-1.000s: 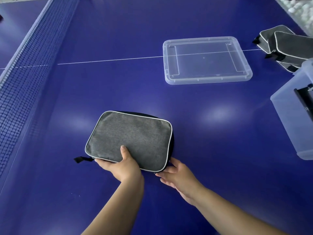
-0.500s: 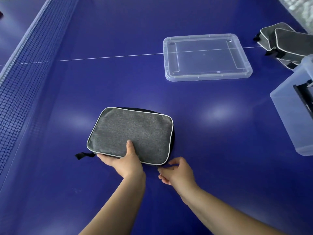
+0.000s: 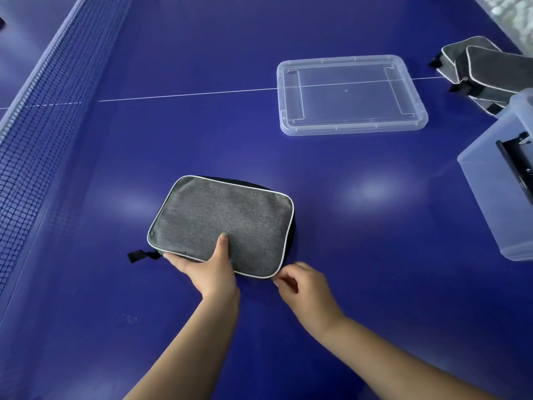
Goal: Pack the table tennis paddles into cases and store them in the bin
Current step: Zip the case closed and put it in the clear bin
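A grey paddle case [image 3: 225, 220] with white piping lies flat on the blue table tennis table [image 3: 202, 134]. My left hand [image 3: 207, 267] grips its near edge, thumb on top and fingers under the rim. My right hand [image 3: 302, 284] has its fingers curled at the case's near right corner, pinching what looks like the zipper pull; the pull itself is hidden. A black loop [image 3: 141, 255] sticks out at the case's left corner. No paddle is visible. The translucent bin [image 3: 501, 197] stands at the right edge.
The bin's clear lid [image 3: 349, 95] lies flat beyond the case. Two more grey cases [image 3: 478, 73] are piled at the far right behind the bin. The net [image 3: 37, 125] runs along the left side. White balls [image 3: 510, 7] sit at the top right corner.
My right hand went from flat fingers beside the case's corner to curled fingers pinching at that corner. My left thumb slid slightly further onto the case. The case stayed in place.
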